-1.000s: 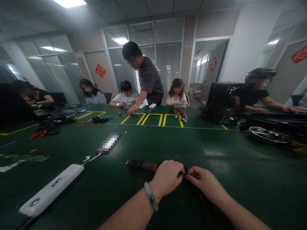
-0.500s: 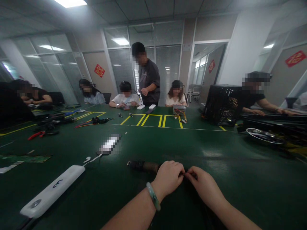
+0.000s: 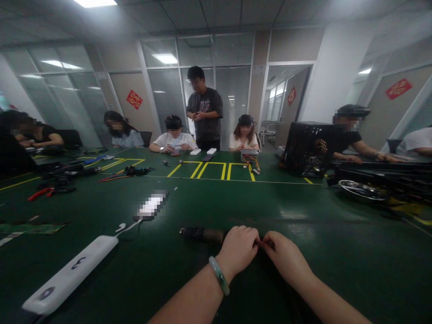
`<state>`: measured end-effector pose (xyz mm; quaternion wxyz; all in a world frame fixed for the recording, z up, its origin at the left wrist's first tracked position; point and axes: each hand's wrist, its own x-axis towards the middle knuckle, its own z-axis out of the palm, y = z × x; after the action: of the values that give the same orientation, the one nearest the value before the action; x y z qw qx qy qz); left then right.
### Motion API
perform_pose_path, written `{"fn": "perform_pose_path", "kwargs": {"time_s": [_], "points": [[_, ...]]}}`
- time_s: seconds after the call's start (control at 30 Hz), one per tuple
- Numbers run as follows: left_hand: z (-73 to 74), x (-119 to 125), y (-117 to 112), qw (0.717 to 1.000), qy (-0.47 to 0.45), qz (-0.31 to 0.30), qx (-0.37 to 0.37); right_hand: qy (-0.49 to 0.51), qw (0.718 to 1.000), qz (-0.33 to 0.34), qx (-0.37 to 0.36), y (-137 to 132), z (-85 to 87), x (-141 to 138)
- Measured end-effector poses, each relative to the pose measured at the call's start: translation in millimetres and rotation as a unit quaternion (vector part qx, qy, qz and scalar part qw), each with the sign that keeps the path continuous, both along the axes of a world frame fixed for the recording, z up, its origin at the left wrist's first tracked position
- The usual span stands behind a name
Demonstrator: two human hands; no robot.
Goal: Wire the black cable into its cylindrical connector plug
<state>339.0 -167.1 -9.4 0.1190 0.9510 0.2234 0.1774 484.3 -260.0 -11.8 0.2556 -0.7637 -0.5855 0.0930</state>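
Observation:
Low over the green table, my left hand (image 3: 239, 246), with a jade-green bangle on its wrist, is closed with its fingers curled over the right end of a dark cylindrical tool (image 3: 212, 236). The tool lies sideways, and its metal tip points left; its kind is unclear. My right hand (image 3: 283, 254) is closed in a pinch, its fingertips meeting those of my left hand. Whatever lies between the fingertips is too small and dark to make out. Below my hands a dark area, perhaps a cable, fades into shadow.
A white power bank (image 3: 72, 272) is cabled to a phone (image 3: 151, 206) on the left. Red-handled pliers (image 3: 40, 193) and a green circuit board (image 3: 37, 228) lie farther left. Beyond are a black computer case (image 3: 308, 148), a silver-rimmed round part (image 3: 362, 190) and several people around the table.
My hands keep nearly the same pose at the tool. The view has shifted slightly. Across the table, the standing person has brought both hands together.

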Motion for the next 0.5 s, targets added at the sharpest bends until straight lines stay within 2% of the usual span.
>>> {"fn": "perform_pose_path", "kwargs": {"time_s": [0.17,0.33,0.5], "points": [[0.7,0,0,1.000,0.003,-0.004,0.010,-0.011,0.999,0.014,0.047,1,-1.2,0],[2.2,-1,-1,1.000,-0.001,-0.001,-0.003,0.014,0.998,0.054,0.013,4,-0.5,4],[12.3,-5,-4,0.999,-0.034,-0.031,0.007,-0.004,0.999,0.046,0.021,11,-6.0,4]]}}
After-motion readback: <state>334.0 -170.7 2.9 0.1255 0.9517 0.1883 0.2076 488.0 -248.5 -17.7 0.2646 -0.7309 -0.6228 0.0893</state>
